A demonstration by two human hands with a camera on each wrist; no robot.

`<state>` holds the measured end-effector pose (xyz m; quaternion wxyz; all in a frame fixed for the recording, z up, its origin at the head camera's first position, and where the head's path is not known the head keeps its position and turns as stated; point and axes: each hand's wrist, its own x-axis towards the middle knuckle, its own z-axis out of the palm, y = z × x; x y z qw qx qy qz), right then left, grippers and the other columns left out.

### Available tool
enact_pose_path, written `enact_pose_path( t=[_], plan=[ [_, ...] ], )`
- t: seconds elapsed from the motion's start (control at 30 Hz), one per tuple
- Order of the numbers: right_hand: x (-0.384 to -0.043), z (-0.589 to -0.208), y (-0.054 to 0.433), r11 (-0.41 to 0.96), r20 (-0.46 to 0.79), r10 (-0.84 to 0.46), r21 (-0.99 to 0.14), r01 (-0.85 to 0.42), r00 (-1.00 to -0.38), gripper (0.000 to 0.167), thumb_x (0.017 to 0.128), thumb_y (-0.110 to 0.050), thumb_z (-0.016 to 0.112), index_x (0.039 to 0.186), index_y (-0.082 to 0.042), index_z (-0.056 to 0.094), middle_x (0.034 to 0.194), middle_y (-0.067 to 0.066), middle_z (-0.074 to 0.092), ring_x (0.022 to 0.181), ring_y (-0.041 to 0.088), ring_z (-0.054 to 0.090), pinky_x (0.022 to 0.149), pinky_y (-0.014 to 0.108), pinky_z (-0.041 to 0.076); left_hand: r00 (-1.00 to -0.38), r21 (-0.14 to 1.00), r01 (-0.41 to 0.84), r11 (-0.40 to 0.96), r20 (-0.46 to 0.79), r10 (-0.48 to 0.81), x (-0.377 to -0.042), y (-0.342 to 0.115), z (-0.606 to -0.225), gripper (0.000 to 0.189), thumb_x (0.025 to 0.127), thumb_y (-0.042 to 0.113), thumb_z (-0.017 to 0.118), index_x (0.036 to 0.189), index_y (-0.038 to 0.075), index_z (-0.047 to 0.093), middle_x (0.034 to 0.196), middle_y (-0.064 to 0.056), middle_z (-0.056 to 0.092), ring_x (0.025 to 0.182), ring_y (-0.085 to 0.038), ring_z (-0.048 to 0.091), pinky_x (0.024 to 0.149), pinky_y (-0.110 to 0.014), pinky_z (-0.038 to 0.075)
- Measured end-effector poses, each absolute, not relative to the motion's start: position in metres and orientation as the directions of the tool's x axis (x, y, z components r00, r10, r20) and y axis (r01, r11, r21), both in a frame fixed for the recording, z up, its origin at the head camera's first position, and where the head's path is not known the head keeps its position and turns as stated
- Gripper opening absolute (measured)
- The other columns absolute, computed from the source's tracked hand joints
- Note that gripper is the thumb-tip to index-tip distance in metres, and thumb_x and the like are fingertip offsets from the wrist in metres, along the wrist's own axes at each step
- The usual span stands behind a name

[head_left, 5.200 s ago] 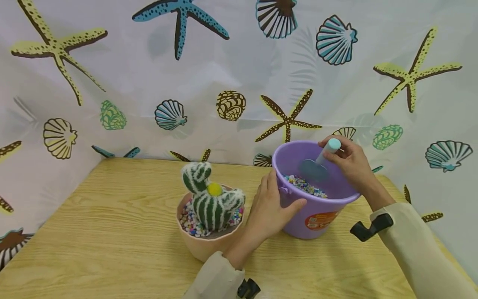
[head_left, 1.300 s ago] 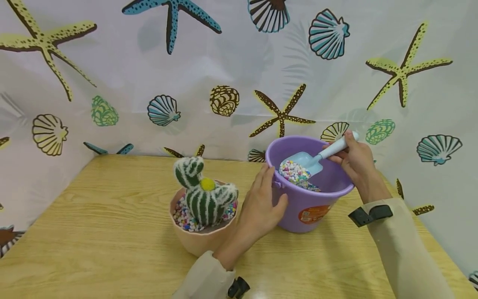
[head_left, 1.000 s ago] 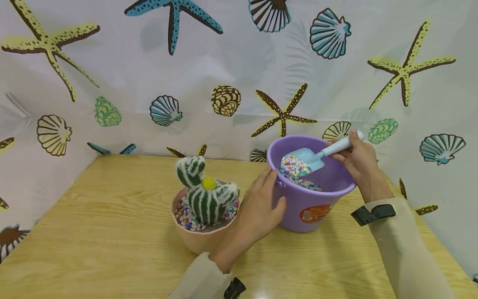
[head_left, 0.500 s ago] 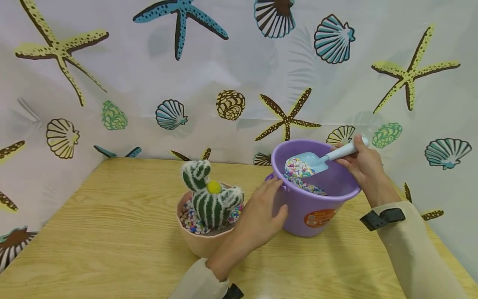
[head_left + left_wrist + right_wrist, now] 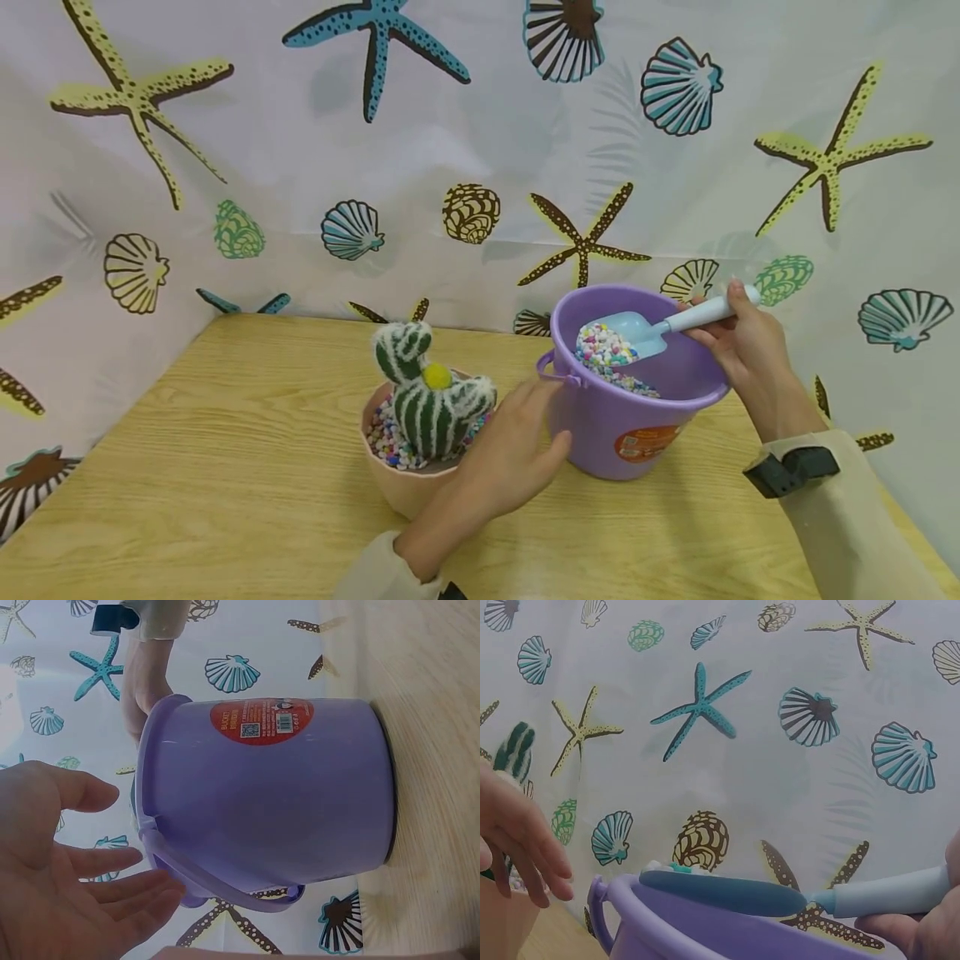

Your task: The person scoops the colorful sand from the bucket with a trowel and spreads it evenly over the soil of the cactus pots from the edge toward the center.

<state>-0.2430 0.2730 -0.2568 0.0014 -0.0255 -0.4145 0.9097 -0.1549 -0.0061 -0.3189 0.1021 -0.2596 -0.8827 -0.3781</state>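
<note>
My right hand (image 5: 757,350) grips the pale handle of a light blue scoop (image 5: 645,333), held nearly level at the mouth of a purple bucket (image 5: 622,433). Small multicoloured pebbles (image 5: 603,343) fill the scoop's front, and more lie in the bucket. My left hand (image 5: 510,450) is off the bucket, its fingers loosely extended between bucket and flowerpot. The left wrist view shows that hand (image 5: 82,862) beside the bucket's rim and hanging handle (image 5: 217,881). A peach flowerpot (image 5: 401,492) holds a knitted cactus (image 5: 427,412) with a yellow ball; my left hand partly covers the pot.
The wooden table (image 5: 225,467) carries both the pot and the bucket. Behind it hangs a pale cloth (image 5: 450,125) printed with starfish and shells, which also runs along both sides.
The scoop has come up from inside the bucket with pebbles on it and shifted slightly right. My left hand has let go of the bucket's rim and drawn back, baring the bucket's handle.
</note>
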Motion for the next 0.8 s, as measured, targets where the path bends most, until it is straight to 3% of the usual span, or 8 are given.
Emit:
enact_pose_path(
  t=[0.1, 0.3, 0.8],
  plan=[
    [-0.239, -0.257, 0.273, -0.668, -0.046, 0.009, -0.744, 0.029, -0.999, 0.058, 0.097, -0.029, 0.045, 0.144, -0.017, 0.013, 0.096, 0.016, 0.055, 0.082, 0.033, 0.071, 0.069, 0.041, 0.058, -0.855, 0.605, 0.518, 0.605, 0.335, 0.397, -0.152, -0.011, -0.32, 0.047, 0.091, 0.02, 0.057, 0.134, 0.003, 0.05, 0.131, -0.014, 0.054, 0.121, -0.026, 0.052, 0.099, -0.042, 0.046],
    [-0.232, -0.256, 0.272, -0.699, -0.043, -0.031, -0.713, 0.052, -0.999, 0.036, 0.097, -0.028, 0.043, 0.126, -0.013, 0.027, 0.094, 0.018, 0.058, 0.084, 0.036, 0.07, 0.068, 0.044, 0.058, -0.868, 0.602, 0.491, 0.63, 0.271, 0.417, -0.143, -0.021, -0.318, 0.044, 0.093, 0.024, 0.056, 0.132, 0.006, 0.052, 0.13, -0.011, 0.055, 0.12, -0.026, 0.054, 0.097, -0.043, 0.047],
    [-0.221, -0.254, 0.252, -0.683, -0.017, -0.054, -0.729, 0.049, -0.998, 0.028, 0.097, -0.027, 0.045, 0.115, -0.01, 0.032, 0.091, 0.019, 0.064, 0.083, 0.036, 0.07, 0.069, 0.045, 0.058, -0.853, 0.57, 0.515, 0.64, 0.271, 0.445, -0.123, -0.042, -0.318, 0.041, 0.094, 0.025, 0.057, 0.13, 0.006, 0.053, 0.126, -0.009, 0.058, 0.118, -0.023, 0.055, 0.097, -0.041, 0.047]
  ],
)
